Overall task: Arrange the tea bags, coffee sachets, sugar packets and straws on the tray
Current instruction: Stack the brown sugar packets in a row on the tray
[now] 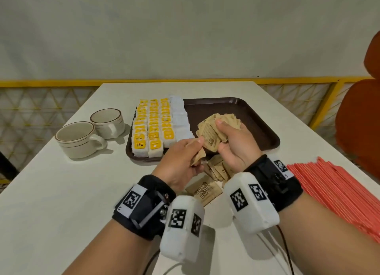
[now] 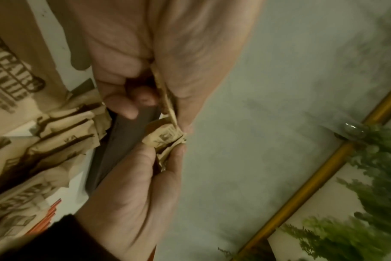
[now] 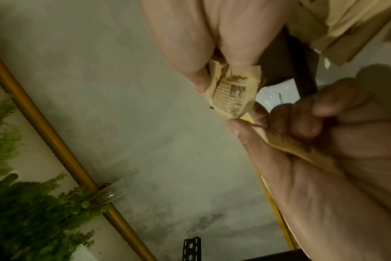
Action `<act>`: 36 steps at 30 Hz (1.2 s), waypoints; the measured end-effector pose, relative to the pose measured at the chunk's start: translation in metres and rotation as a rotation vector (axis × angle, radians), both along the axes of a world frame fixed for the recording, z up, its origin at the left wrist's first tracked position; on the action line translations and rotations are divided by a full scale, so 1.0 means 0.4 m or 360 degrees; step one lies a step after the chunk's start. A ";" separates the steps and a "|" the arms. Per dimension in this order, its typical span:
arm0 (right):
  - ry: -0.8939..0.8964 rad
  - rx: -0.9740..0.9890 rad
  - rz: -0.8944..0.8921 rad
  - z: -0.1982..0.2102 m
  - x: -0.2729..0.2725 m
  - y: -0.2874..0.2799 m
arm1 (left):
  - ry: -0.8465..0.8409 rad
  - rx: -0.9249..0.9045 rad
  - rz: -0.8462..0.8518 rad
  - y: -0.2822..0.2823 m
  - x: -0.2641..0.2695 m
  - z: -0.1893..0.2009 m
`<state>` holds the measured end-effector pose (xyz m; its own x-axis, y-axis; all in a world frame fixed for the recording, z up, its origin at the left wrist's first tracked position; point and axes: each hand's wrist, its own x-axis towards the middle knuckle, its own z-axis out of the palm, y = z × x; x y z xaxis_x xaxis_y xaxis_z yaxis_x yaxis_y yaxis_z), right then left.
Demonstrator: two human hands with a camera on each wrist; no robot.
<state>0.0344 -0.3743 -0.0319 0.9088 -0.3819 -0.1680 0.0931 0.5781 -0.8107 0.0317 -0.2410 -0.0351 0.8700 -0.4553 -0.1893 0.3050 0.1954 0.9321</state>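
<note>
- The right hand (image 1: 232, 143) grips a fanned bunch of brown sugar packets (image 1: 213, 130) above the brown tray (image 1: 257, 122), its palm hiding their lower ends.
- The left hand (image 1: 181, 161) pinches a single packet (image 1: 198, 156) at 9 o'clock of the bunch.
- Loose sugar packets (image 1: 205, 190) lie half hidden beneath both wrists.
- Red straws (image 1: 339, 190) at 3 o'clock run off frame.
- Wrist views are blurred.

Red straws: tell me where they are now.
In the head view, the red straws lie bundled on the white table, at the person's right, off the brown tray.
</note>
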 end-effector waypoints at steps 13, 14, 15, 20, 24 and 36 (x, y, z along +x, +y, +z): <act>-0.0100 -0.0084 0.0696 -0.001 0.027 0.060 | 0.0044 -0.0092 0.0206 0.044 0.039 -0.014; -0.0089 -0.0151 0.0686 0.003 0.026 0.059 | 0.0060 -0.0072 0.0187 0.047 0.041 -0.015; -0.0099 -0.0193 0.0629 0.007 0.026 0.056 | 0.0085 -0.0054 0.0182 0.050 0.042 -0.014; -0.0173 0.0010 0.0299 0.018 0.013 0.021 | 0.0263 -0.0122 0.0236 0.074 0.070 -0.005; -0.0106 -0.0003 0.0506 0.022 -0.018 0.010 | 0.0189 -0.0242 0.0220 0.094 0.091 -0.008; -0.0089 -0.0527 0.0991 0.023 -0.059 0.006 | -0.0134 -0.0491 0.0374 0.091 0.097 -0.035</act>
<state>0.0106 -0.3720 -0.0226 0.9787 0.1891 -0.0794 -0.1281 0.2611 -0.9568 0.0704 -0.2045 -0.0489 0.9639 -0.2664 0.0014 0.1440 0.5255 0.8385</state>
